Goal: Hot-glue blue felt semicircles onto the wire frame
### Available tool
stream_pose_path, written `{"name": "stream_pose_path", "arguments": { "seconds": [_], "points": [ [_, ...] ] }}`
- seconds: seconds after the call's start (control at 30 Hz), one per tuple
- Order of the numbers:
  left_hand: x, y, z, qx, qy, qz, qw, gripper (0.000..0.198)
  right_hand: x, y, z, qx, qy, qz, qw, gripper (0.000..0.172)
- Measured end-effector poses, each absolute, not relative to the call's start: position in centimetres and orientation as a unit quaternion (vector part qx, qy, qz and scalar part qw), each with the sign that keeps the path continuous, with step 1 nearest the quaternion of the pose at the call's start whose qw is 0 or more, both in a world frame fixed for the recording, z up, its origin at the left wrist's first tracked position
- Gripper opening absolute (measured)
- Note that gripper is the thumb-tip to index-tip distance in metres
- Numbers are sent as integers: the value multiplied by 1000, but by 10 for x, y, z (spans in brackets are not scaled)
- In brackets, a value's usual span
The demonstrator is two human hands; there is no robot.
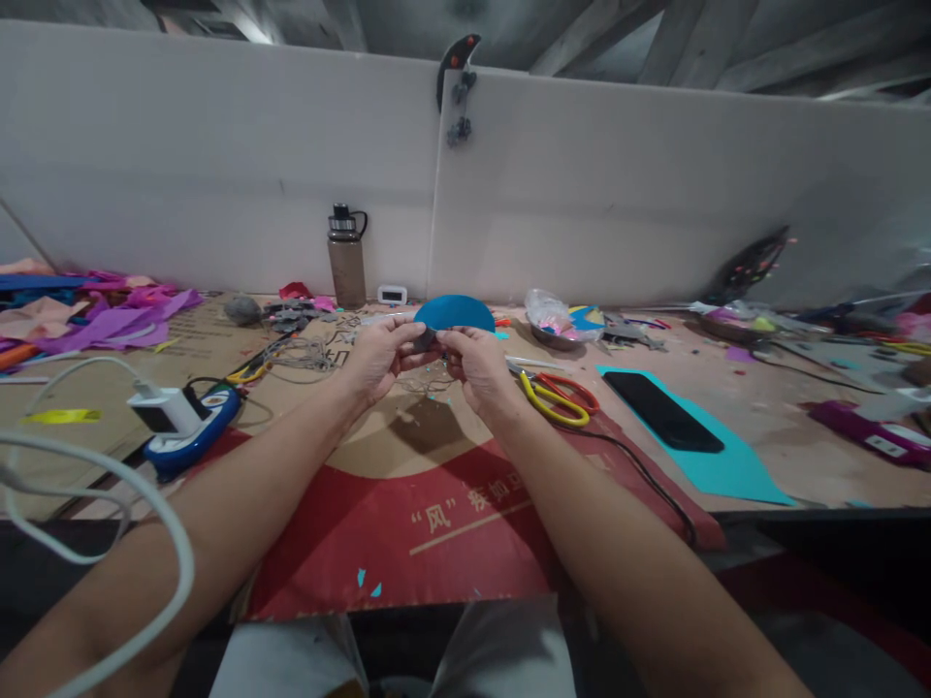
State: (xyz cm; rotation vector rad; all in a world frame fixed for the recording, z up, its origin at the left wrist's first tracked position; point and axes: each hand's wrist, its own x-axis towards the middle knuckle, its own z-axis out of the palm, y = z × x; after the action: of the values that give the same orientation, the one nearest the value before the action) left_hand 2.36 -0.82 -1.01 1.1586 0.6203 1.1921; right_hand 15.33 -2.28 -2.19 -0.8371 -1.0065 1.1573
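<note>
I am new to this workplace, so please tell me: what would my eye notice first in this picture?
The left hand and the right hand pinch a blue round piece above the middle of the table. Right of them lie the scissors and a black phone on a turquoise sheet; purple paper scraps pile up far left.

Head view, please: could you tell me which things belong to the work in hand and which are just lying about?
In hand: blue paper piece, pinched at its lower edge by the left hand and the right hand.

Lying about: yellow scissors, red scissors, bottle, black phone, teal sheet, power strip, purple paper scraps.
</note>
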Motion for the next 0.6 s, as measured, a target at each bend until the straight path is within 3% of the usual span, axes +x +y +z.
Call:
{"name": "stream_pose_path", "arguments": {
  "seconds": [0.17,0.4,0.6],
  "points": [
    [22,-4,-12,483,281,521,645,6,149,-24,-21,-347,-492,453,657,13],
    [23,-5,-12,515,276,513,629,12,150,-24,-22,-371,-502,443,644,15],
    [24,-5,-13,470,295,506,660,6,148,-21,-24,-385,-507,426,643,15]
  ]
}}
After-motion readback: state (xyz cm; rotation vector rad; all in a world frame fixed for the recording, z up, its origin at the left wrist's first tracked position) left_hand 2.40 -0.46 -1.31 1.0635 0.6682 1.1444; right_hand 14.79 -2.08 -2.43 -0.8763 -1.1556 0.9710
